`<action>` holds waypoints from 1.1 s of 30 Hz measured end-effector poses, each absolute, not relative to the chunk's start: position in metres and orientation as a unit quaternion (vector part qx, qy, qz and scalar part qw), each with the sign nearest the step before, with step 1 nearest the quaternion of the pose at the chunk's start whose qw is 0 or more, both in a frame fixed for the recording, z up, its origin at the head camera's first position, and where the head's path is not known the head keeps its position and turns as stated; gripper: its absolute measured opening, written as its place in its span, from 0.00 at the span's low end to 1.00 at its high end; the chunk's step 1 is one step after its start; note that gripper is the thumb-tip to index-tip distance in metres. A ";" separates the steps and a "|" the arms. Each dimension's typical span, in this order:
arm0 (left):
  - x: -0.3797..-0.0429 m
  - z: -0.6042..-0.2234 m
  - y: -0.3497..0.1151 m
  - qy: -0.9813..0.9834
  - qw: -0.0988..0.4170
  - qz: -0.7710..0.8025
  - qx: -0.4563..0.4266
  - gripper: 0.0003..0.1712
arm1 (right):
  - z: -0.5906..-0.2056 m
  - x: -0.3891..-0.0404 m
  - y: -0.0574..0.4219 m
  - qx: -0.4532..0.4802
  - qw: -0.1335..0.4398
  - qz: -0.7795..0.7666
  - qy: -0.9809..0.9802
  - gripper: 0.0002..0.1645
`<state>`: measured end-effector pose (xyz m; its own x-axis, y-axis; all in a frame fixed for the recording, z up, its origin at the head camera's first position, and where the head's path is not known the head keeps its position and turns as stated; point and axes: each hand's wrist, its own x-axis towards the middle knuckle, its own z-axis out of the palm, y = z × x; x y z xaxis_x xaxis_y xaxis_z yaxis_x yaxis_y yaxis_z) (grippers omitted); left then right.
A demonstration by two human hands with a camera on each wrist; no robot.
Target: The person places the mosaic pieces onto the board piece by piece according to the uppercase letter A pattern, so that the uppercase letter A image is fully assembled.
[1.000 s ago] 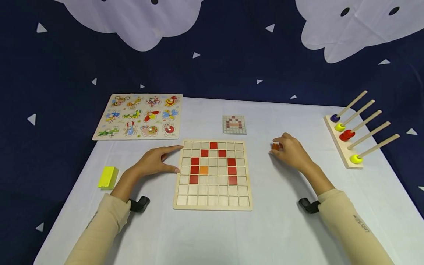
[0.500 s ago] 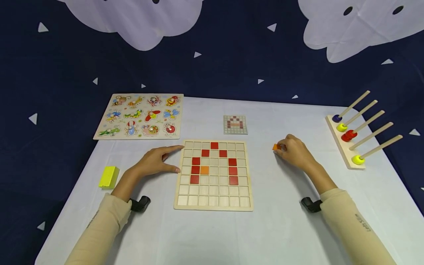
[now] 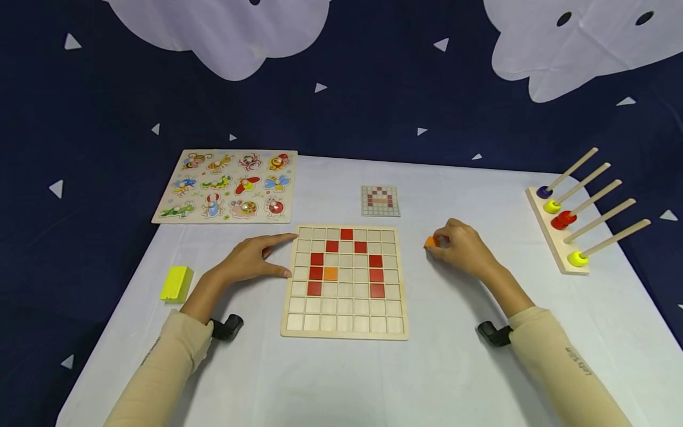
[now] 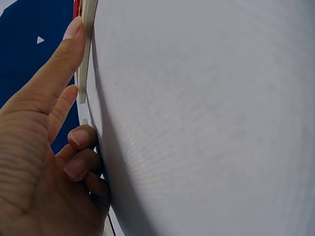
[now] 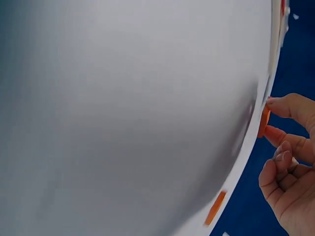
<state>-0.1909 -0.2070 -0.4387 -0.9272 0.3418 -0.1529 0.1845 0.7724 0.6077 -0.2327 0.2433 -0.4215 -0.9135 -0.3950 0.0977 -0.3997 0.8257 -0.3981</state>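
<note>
A thin orange square tile [image 3: 430, 242] is pinched between the thumb and index finger of my right hand [image 3: 461, 246], right of the wooden grid board [image 3: 345, 338]. The right wrist view shows this tile [image 5: 264, 120] edge-on, with the other fingers curled below. My left hand [image 3: 248, 258] touches the board's left edge with outstretched thumb and index finger; its remaining fingers bend loosely in the left wrist view. Red tiles [image 3: 347, 234] form an arch shape in the board's cells, and one orange tile [image 3: 331, 273] lies inside the left column of red.
Behind the board lies a small pattern card [image 3: 380, 201]. An insect peg puzzle [image 3: 226, 187] is back left, a yellow block [image 3: 176, 284] at left, a bead-and-peg stand [image 3: 557, 237] at right. Another orange tile [image 5: 215, 208] lies on the table in the right wrist view.
My right hand has picked at the orange tile and carried it slightly left, toward the board. My left hand stays at the board's edge.
</note>
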 end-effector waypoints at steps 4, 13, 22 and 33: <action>-0.191 -0.439 -0.207 0.932 0.132 0.306 0.140 0.49 | -0.417 -0.227 0.223 0.231 0.008 0.216 -0.949 0.14; -0.193 -0.438 -0.207 0.931 0.133 0.309 0.143 0.49 | -0.407 -0.211 0.173 0.291 -0.024 0.237 -0.927 0.17; -0.193 -0.439 -0.208 0.931 0.133 0.309 0.143 0.49 | -0.408 -0.199 0.131 0.353 -0.043 0.249 -0.901 0.14; -0.193 -0.439 -0.208 0.930 0.137 0.312 0.139 0.49 | -0.413 -0.190 0.105 0.396 -0.074 0.229 -0.886 0.11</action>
<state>-0.1930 -0.2077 -0.4390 -0.9236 0.3443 -0.1686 0.1726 0.7661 0.6191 -0.1901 0.1047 -0.4127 -0.6757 -0.7354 0.0508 -0.6679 0.5815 -0.4645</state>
